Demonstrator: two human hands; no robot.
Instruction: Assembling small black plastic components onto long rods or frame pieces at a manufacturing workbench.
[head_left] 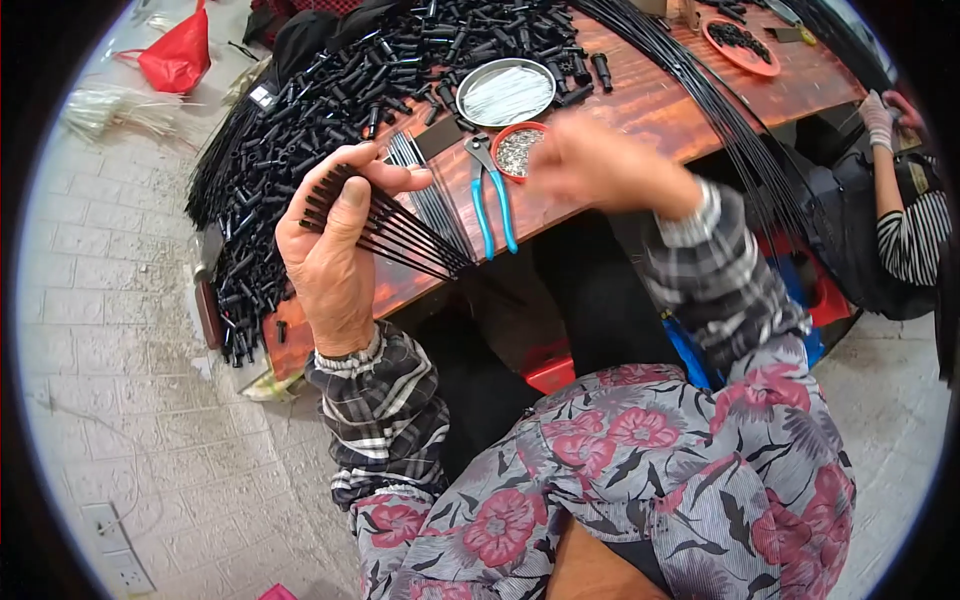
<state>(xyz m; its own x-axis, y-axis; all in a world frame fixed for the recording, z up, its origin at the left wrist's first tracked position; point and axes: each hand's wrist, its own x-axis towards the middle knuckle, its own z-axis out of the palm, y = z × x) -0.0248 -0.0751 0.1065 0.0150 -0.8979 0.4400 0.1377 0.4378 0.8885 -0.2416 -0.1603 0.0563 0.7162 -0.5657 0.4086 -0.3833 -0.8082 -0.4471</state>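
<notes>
A fan of thin black rods (405, 228) is held in my left hand (335, 262), its thumb pressed over their thicker ends. My right hand (595, 160) is smeared by motion at the right side of an orange bowl (494, 158) of small silvery pieces; its fingertips cannot be made out. Between my hands, blue-handled pliers (479, 212) lie on the reddish wooden table (400, 275). Several grey metallic rods (428, 200) rest just behind the fan. Behind the bowl, a round metal tray (489, 124) holds thin pale strips.
Black tubular parts (400, 75) are heaped over the table's left and back. Long black rods (700, 90) hang over its right edge. An orange plate (760, 68) holds small black pieces. At far right works another person's gloved hand (879, 120). A red bag (178, 58) lies at far left.
</notes>
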